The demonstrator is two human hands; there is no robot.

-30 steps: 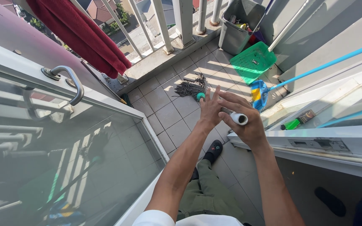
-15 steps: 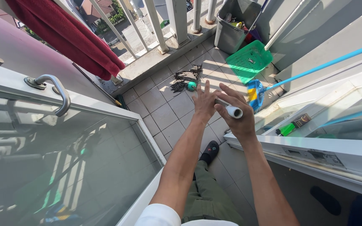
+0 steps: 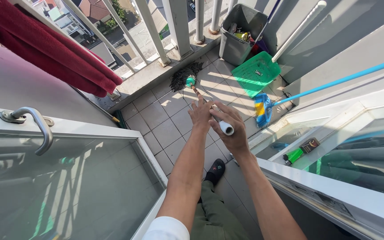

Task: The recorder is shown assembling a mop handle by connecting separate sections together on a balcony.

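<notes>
At the middle of the view, two hands hold one mop stick [image 3: 210,111]. The right hand [image 3: 232,133] is wrapped tight around the white top end of the stick. The left hand [image 3: 201,115] rests on the stick just below, fingers mostly straight, so I cannot tell if it grips. One dark mop head [image 3: 184,76] lies on the floor at 12 o'clock from the hands, by the railing. At 2 o'clock lie one green dustpan [image 3: 255,71] and one blue broom [image 3: 263,109]. One grey bin [image 3: 241,33] stands at 1 o'clock. One red cloth [image 3: 50,53] hangs over the railing at 10 o'clock. One glass door [image 3: 63,182] with one metal handle [image 3: 34,122] is at 8 o'clock. One black shoe [image 3: 215,171] shows at 6 o'clock. Grey floor tiles [image 3: 156,115] cover a small sunny balcony.
</notes>
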